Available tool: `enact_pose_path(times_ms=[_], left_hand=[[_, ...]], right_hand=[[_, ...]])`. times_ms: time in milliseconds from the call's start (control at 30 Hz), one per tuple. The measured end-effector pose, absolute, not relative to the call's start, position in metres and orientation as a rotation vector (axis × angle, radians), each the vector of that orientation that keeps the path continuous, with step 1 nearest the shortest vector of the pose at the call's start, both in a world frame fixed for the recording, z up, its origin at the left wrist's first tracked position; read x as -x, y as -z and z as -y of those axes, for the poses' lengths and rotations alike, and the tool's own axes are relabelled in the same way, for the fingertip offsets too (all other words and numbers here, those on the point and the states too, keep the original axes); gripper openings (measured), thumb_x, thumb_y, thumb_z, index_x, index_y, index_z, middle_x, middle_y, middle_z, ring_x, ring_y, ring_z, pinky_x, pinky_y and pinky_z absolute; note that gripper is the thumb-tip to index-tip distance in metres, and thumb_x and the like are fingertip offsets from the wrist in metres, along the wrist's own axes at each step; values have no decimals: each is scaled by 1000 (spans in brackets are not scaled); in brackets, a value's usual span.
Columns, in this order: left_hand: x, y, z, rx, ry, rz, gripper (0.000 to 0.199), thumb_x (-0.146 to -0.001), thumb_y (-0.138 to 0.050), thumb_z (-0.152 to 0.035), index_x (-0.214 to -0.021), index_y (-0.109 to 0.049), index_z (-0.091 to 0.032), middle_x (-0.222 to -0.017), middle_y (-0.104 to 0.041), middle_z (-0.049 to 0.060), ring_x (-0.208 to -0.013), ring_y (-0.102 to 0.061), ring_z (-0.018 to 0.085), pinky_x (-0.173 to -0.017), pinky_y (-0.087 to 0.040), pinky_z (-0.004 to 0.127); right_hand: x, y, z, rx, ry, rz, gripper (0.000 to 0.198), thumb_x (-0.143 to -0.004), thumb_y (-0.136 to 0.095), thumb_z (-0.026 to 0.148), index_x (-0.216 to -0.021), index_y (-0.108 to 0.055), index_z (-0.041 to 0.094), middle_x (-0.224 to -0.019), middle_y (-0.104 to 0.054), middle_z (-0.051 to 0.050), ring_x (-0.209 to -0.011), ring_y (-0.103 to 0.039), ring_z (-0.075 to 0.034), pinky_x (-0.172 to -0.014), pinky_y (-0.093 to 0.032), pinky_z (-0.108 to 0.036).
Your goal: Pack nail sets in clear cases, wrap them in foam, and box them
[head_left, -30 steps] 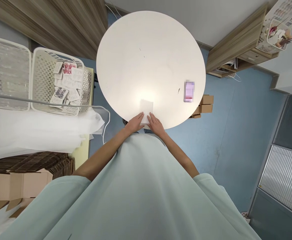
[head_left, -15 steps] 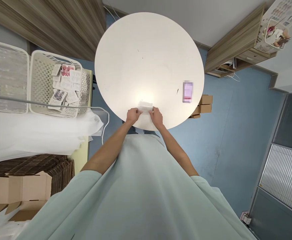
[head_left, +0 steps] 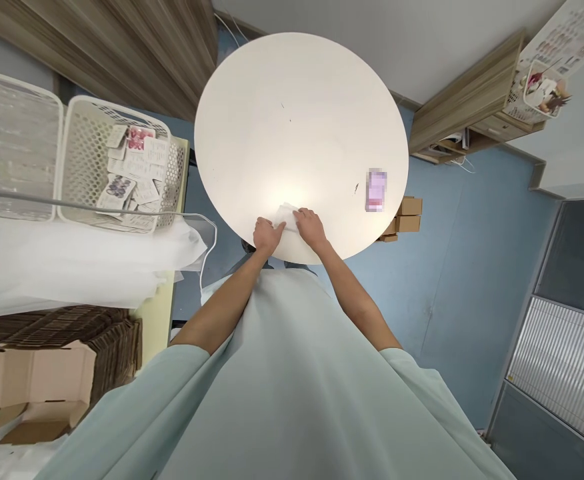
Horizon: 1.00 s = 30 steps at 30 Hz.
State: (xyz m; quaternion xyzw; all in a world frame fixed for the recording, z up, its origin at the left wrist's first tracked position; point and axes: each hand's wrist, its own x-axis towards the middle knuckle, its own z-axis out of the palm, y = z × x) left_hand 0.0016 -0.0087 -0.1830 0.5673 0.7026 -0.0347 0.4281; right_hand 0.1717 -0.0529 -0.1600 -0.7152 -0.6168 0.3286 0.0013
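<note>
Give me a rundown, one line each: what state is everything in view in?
White piece: on the table, between both hands.
Left hand: curled, at the white piece.
Right hand: fingers extended, touching the white piece.
Purple item: lying on the table, blurred.
Basket: open-topped, partly filled with printed packets.
Cardboard carton: open.
Brown boxes: stacked.

2 bare arms (head_left: 225, 300) were extended forward, converging. The left hand (head_left: 268, 235) was curled, its thumb (head_left: 281, 228) directed inward; the right hand (head_left: 311, 227) was back upward, fingers (head_left: 306, 213) bent, near the left.
</note>
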Motion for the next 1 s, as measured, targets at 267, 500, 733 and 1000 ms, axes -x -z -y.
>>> enact_pose_path(times_ms=[267,500,733,1000], left_hand=[[15,183,7,-1571,11,-1507,23,-98,-68,-28,-118,-60,-22,-136,-63,14,-107,-71,27,-102,-56,43],[62,181,-16,-1614,46,-1534,24,-100,-59,-21,-123,-65,-20,-137,-63,15,-111,-72,30,-104,-56,45],[115,176,-28,-1649,60,-1564,30,-100,-56,-21,-128,-67,-21,-143,-64,16,-114,-73,31,-102,-57,43],[137,162,-25,-1624,-125,-1543,30,-101,-54,-20,-126,-69,-20,-142,-65,16,-116,-73,30,-104,-57,43]], right_hand=[[-140,156,67,2345,-1143,1731,54,-113,-49,32,-164,-49,13,-140,-62,-20,-123,-64,-31,-108,-54,-43],[-89,165,50,2319,-1211,1590,54,-112,-50,33,-163,-52,16,-142,-63,-19,-117,-70,-27,-105,-56,-38],[-40,168,23,2308,-1231,1567,51,-108,-59,31,-156,-60,16,-137,-69,-17,-111,-74,-26,-107,-56,-37],[-44,152,36,2220,-1178,1330,36,-98,-65,28,-132,-73,19,-133,-74,-13,-96,-76,-21,-100,-59,-37]])
